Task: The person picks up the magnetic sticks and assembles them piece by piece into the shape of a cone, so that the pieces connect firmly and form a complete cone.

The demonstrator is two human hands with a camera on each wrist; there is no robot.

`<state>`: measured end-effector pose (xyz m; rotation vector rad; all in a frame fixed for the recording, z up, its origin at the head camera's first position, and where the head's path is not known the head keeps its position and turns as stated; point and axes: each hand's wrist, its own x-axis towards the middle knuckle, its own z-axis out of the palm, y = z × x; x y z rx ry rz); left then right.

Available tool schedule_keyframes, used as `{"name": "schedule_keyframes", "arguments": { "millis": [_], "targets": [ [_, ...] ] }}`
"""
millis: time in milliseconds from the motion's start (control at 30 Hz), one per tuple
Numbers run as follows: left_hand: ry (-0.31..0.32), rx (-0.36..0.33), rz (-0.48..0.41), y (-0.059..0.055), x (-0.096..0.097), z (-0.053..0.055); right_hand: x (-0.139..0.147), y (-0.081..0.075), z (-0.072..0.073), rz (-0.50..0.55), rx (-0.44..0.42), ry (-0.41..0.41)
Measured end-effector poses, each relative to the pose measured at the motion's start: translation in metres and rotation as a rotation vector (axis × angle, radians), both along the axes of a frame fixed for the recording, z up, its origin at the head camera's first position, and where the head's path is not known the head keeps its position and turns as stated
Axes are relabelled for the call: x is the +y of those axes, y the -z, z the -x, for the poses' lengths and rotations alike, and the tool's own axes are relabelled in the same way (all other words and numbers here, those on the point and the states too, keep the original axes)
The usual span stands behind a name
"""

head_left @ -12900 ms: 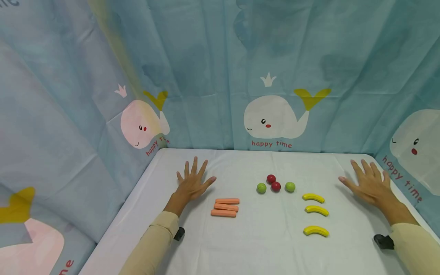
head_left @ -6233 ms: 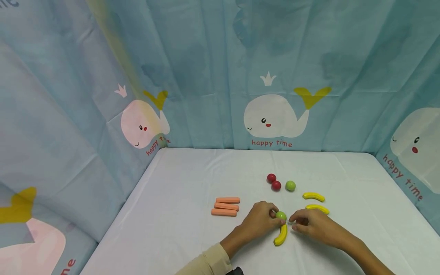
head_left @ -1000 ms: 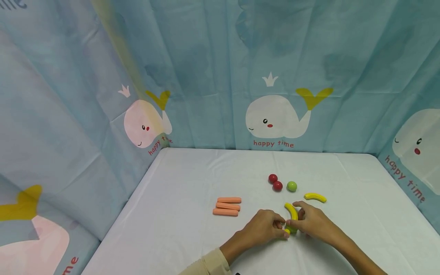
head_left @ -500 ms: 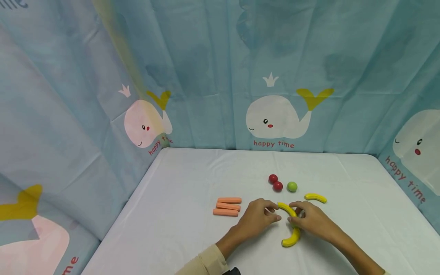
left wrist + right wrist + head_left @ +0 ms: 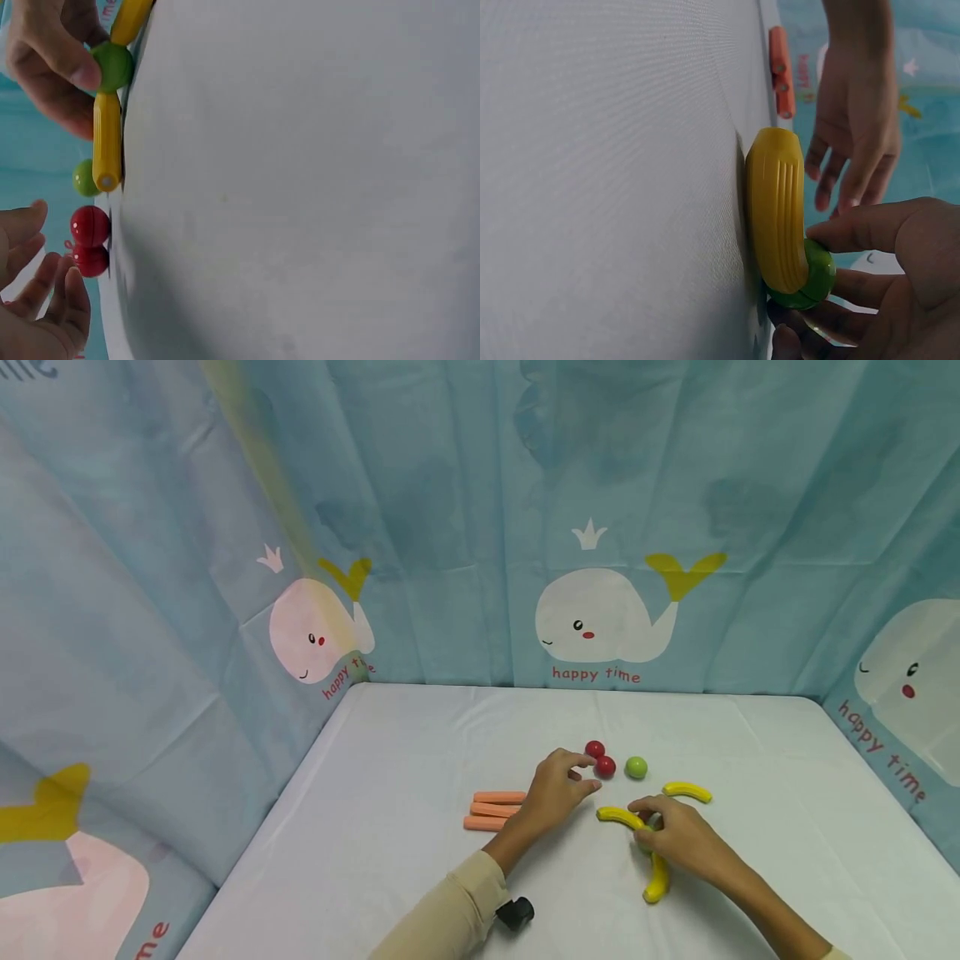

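My right hand [image 5: 686,839] pinches a green ball [image 5: 821,274] between thumb and fingers low over the white table. Two yellow toy bananas meet at that ball: one banana [image 5: 619,816] points left, the other banana [image 5: 657,878] points toward the front. Farther back, my left hand [image 5: 557,789] reaches with thumb and fingers apart toward two red balls [image 5: 90,226], its fingertips right beside the nearer red ball [image 5: 604,767] and nothing between them. A second green ball [image 5: 636,767] sits to the right of the red ones.
A loose toy banana [image 5: 687,792] lies behind my right hand. Several orange sticks [image 5: 487,822] lie in a row on the left, partly hidden by my left hand. A blue whale-print curtain [image 5: 450,610] stands behind the table.
The left hand has left the bananas and moved back to the red balls. The right hand has turned the joined bananas and green ball. Earlier the bananas lay apart at the right.
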<state>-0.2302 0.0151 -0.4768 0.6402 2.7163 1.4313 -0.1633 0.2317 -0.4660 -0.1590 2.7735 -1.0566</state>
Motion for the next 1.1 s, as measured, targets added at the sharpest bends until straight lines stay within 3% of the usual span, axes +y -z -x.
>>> {"name": "schedule_keyframes", "arguments": {
  "millis": [333,700,1100],
  "targets": [
    [0.061,0.118,0.133,0.003,0.013,0.025,0.003,0.002,0.001,0.021,0.014,-0.007],
    [0.033,0.102,0.291,0.005,0.021,0.028,0.0,0.0,0.0,0.023,0.004,0.01],
    [-0.003,0.038,0.218,0.011,0.022,0.027,0.0,0.002,-0.001,0.021,0.01,0.016]
  ]
}}
